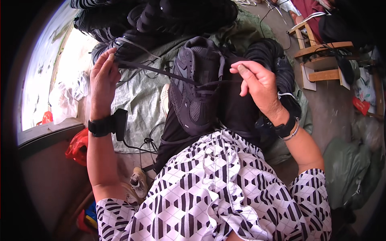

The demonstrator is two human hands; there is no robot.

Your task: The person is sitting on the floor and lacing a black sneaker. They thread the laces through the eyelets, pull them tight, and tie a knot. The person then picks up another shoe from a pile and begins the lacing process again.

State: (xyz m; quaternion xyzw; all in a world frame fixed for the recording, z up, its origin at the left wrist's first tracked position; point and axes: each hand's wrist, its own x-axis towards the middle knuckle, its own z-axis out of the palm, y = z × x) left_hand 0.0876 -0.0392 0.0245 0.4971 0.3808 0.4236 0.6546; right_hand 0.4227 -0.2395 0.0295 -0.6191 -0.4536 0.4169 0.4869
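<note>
A dark grey and black sneaker rests on my lap, its toe toward me and its collar away. Its dark flat shoelace is threaded through the lower eyelets, and both ends are drawn out sideways. Raised to the left of the shoe, my left hand pinches one stretch of lace between thumb and fingers. On the other side my right hand is closed on the opposite end, fingers bent and thumb pressed in. Between the hands the lace looks taut, crossing low over the tongue.
Piles of black shoes lie beyond my knees, with more black shoes to the right. Green woven sheeting covers the floor. A wooden stool stands at upper right, near another person. Black cable hangs by my left forearm.
</note>
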